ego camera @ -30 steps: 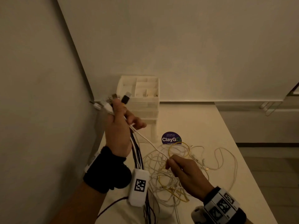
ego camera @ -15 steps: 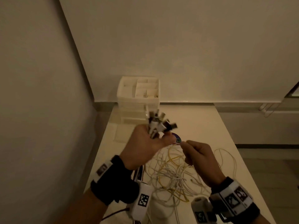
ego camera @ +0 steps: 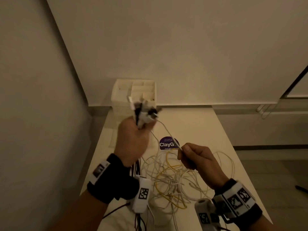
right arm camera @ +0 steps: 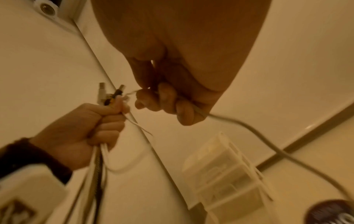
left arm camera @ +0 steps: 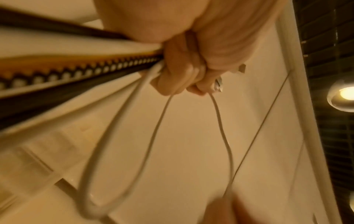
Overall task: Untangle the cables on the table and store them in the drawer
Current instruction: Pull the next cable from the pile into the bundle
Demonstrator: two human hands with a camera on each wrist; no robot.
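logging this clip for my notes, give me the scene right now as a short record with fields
left hand: left hand raised above the table, grips a bundle of cable ends
right hand: right hand pinches a single white cable that runs up to the bundle
on table: tangle of white and yellow cables, below and between the hands
drawer unit: white drawer unit at the table's far left corner, compartments open on top; no cable seen inside
sticker: round dark ClayGo sticker on the table
stage: untangling, nothing stored yet
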